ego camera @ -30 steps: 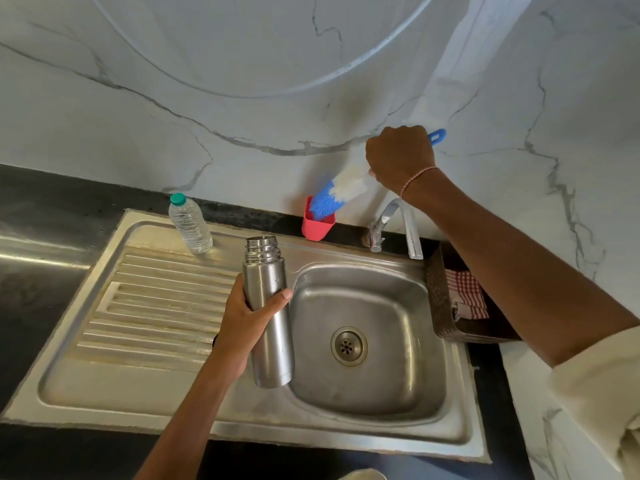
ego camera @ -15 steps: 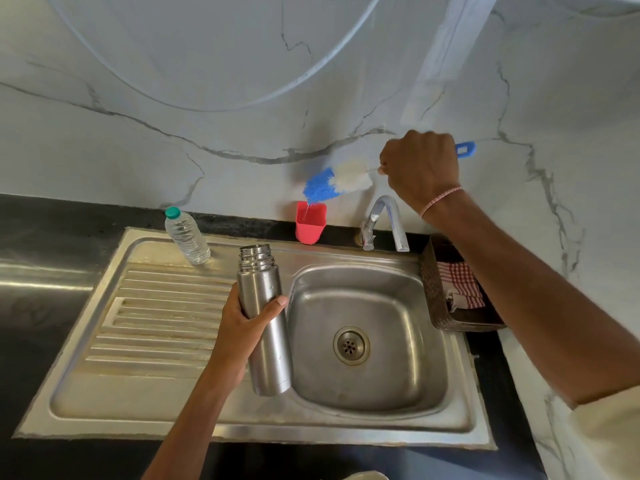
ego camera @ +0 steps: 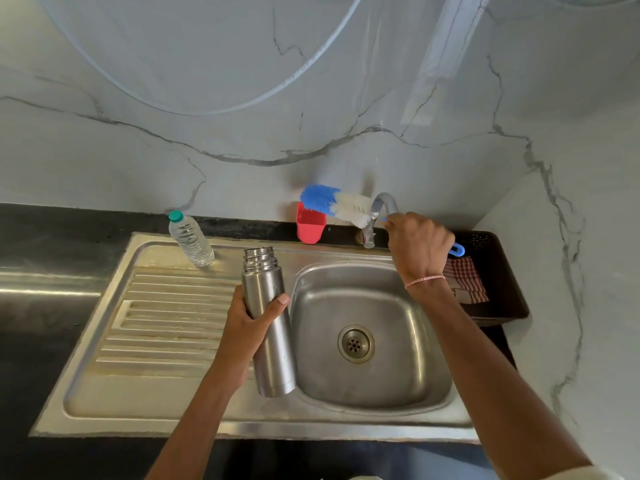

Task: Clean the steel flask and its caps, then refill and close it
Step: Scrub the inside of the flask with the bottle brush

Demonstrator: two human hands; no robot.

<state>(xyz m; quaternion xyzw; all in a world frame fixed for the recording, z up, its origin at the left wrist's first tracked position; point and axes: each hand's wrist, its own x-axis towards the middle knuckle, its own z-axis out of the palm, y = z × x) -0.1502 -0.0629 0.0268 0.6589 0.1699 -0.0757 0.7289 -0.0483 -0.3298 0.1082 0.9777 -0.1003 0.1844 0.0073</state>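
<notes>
Steel sink (ego camera: pixel 104 393), centre frame. Uncapped steel flask (ego camera: pixel 273 358), upright over the basin's left rim, left hand (ego camera: pixel 247 327) wrapped round its body. Right hand (ego camera: pixel 420 247), upper right, grips a bottle brush (ego camera: pixel 332 204) beside the tap (ego camera: pixel 384 202).

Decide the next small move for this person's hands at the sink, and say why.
Probably swing the brush over and dip its bristles into the open mouth of the flask. The left hand grips the uncapped flask beside the basin, while the right hand holds the brush near the tap, bristles clear of it.
</notes>
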